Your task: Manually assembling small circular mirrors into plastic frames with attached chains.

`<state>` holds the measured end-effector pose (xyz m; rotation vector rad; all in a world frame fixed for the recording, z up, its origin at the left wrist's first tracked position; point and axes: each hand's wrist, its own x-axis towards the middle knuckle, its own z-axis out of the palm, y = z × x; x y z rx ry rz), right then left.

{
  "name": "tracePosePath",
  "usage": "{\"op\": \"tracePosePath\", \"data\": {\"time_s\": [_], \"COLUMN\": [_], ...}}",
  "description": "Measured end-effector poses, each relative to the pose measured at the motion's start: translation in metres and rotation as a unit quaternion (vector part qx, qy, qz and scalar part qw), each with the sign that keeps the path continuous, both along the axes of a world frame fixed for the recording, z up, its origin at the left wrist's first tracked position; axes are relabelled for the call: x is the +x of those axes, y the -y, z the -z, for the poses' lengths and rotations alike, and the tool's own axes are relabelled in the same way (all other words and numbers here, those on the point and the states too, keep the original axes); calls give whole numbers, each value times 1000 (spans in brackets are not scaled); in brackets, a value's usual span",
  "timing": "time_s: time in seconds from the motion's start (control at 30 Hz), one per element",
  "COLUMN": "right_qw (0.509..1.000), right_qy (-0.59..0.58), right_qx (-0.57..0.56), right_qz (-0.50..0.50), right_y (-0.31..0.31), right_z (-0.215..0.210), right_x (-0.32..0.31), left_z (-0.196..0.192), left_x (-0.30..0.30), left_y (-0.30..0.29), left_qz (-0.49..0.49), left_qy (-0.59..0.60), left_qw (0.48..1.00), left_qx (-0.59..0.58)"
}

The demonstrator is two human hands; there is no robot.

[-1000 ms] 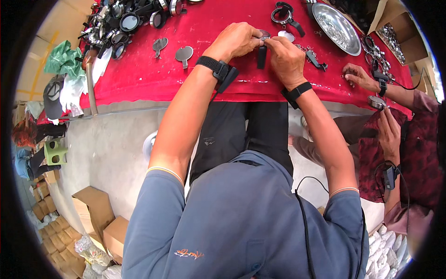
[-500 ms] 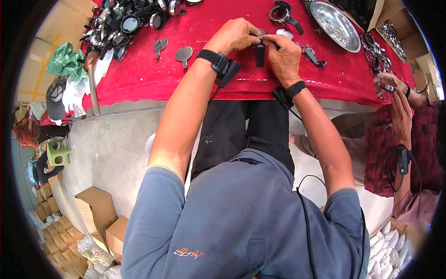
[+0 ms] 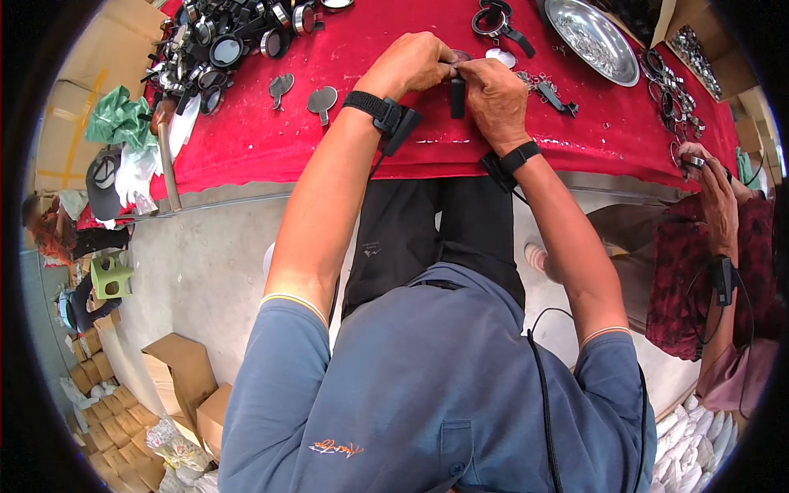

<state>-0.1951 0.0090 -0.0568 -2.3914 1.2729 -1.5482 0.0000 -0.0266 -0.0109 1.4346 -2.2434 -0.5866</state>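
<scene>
Over the red cloth, my left hand [image 3: 417,64] and my right hand [image 3: 496,97] meet fingertip to fingertip, both closed in a pinch. Between them is a small piece with a black strap [image 3: 457,99] hanging down; fingers hide most of its upper end. A dark round edge shows just behind the fingertips. Beyond my right hand lies a white round piece [image 3: 500,57]. Two flat grey discs with short tabs, one of them a grey disc [image 3: 322,100], rest left of my left wrist. Small metal links [image 3: 538,84] and a dark clip-like part [image 3: 559,102] lie to the right.
A heap of round metal cases with black straps [image 3: 226,49] fills the back left. A hammer [image 3: 167,152] lies at the table's left edge beside a dark cap [image 3: 104,182]. A metal tray [image 3: 593,45] of small parts stands back right. A co-worker's hands [image 3: 713,185] hold a ring-shaped piece.
My hands stay pinched together at nearly the same spot, with the fingers shifted slightly. The view has moved a little. The co-worker's hands at the right have come closer together.
</scene>
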Motion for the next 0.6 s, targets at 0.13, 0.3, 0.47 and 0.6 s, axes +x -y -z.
{"op": "tracePosePath", "data": {"time_s": [0.13,0.3,0.47,0.6], "right_qw": [1000,998,997,972], "right_qy": [-1,-11,8,11], "right_qx": [19,56,54,92], "right_qz": [13,-17,63,217], "right_y": [-1,-8,17,65], "right_z": [-4,-18,-36,-53], "right_x": [-1,-17,-95,-192], "left_z": [-4,-5,-14,-20], "left_x": [-7,-11,-11,-11], "left_y": [-1,-5,-10,-12], "left_qz": [15,-31,-22,17], "left_qy": [6,46,64,60], "left_qw": [1000,996,996,997], "left_qx": [-6,-70,-59,-54]}}
